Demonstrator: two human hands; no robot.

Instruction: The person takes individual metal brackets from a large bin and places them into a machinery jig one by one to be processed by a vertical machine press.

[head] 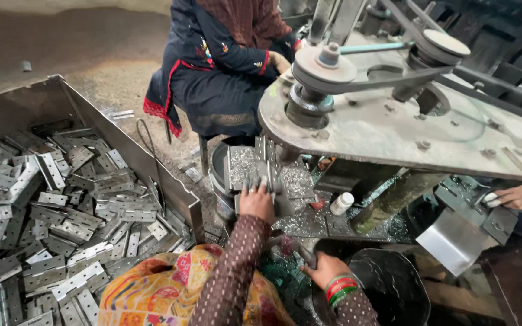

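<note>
Partly hidden hinge (265,181), handle (294,247) obscured

Left hand (256,202) presses hinge (265,181) under machine (394,121); right hand (324,270) grips lever (294,246); bin (122,142) of hinges alongside.

Only one view is given, taken from a camera worn on the person's head. It is aimed steeply downward and forward, over a patterned lap at the bottom of the frame, and the person's own left hand (256,202) and right hand (326,270) are seen close below centre. A belt-driven machine (394,121) is seen at near range in the upper right. A bin of metal hinges (61,205) fills the left. A seated co-worker (225,60) is caught at top centre.
</note>
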